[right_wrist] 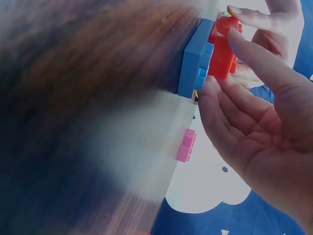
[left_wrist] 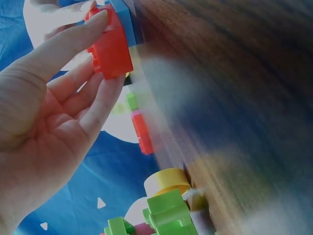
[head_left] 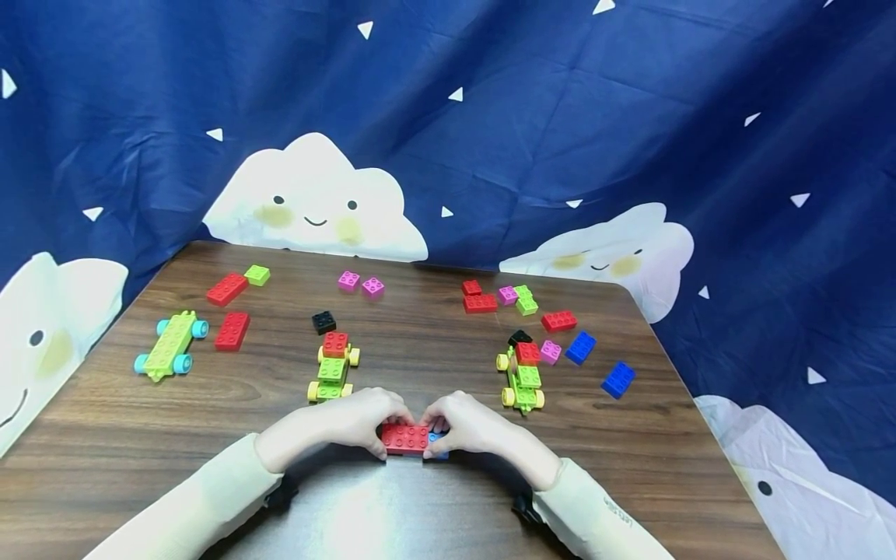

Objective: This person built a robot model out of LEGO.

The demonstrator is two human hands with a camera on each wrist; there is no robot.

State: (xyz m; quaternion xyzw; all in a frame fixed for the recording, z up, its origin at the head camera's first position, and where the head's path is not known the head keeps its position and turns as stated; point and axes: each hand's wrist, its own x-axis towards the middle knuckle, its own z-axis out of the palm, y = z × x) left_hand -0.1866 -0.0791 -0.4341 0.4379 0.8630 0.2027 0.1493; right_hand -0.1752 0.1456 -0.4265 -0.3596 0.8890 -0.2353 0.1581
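At the table's near middle, a red brick (head_left: 405, 439) lies on top of a blue brick (head_left: 438, 445), set off to the left so that some of the blue studs show on the right. My left hand (head_left: 364, 420) pinches the red brick's left end between thumb and fingers. From the other side, my right hand (head_left: 465, 424) pinches the red brick close to its right end, its fingertips near the exposed blue studs. In the left wrist view the red brick (left_wrist: 113, 51) overhangs beyond the blue one. Whether the bricks are fully pressed together, I cannot tell.
Two brick cars with yellow wheels (head_left: 332, 369) (head_left: 523, 377) stand beyond the hands. A green car base (head_left: 171, 346) with blue wheels is at the left. Loose red (head_left: 232, 331), pink (head_left: 373, 288), black (head_left: 324, 322) and blue bricks (head_left: 619, 379) lie around, before a blue curtain (head_left: 448, 117).
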